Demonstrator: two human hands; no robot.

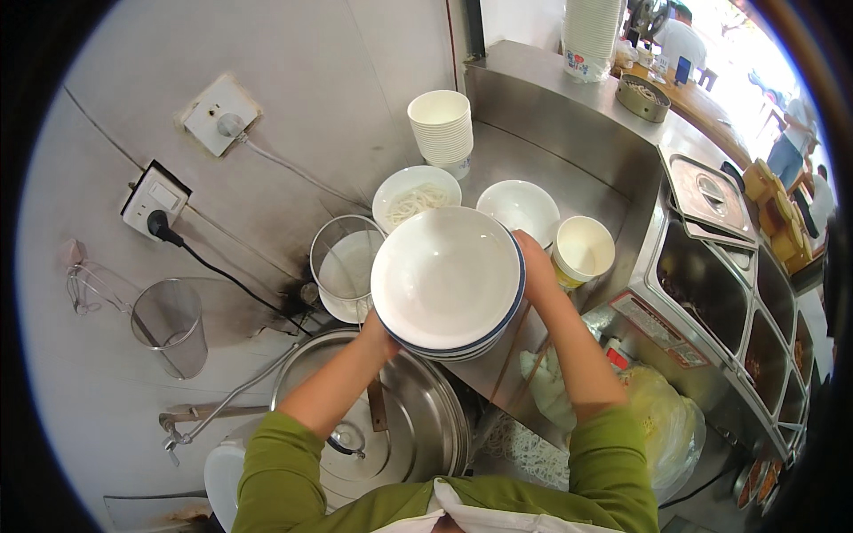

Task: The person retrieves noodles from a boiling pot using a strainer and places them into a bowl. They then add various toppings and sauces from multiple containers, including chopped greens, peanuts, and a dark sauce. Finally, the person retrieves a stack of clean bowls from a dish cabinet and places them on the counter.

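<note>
Between my two hands is a stack of white bowls (pixel 446 276) with dark blue rims, held above the near edge of the steel counter. My left hand (pixel 381 336) grips the stack low on its left side, with most fingers hidden beneath. On the right side, my right hand (pixel 533 266) clasps the bowls near the rim. Just beyond the stack stand a white bowl of noodles (pixel 418 203) and another white bowl (pixel 520 206). A wire-mesh strainer basket (pixel 346 260) rests over a further white bowl (pixel 336 303) at the left.
A large lidded steel pot (pixel 426 426) stands below my left arm. Paper cup stacks (pixel 440 126) and a paper bowl (pixel 583 246) sit on the counter. Steel food pans (pixel 706 293) line the right. Long chopsticks (pixel 510 353) and a cloth (pixel 550 383) lie near my right forearm.
</note>
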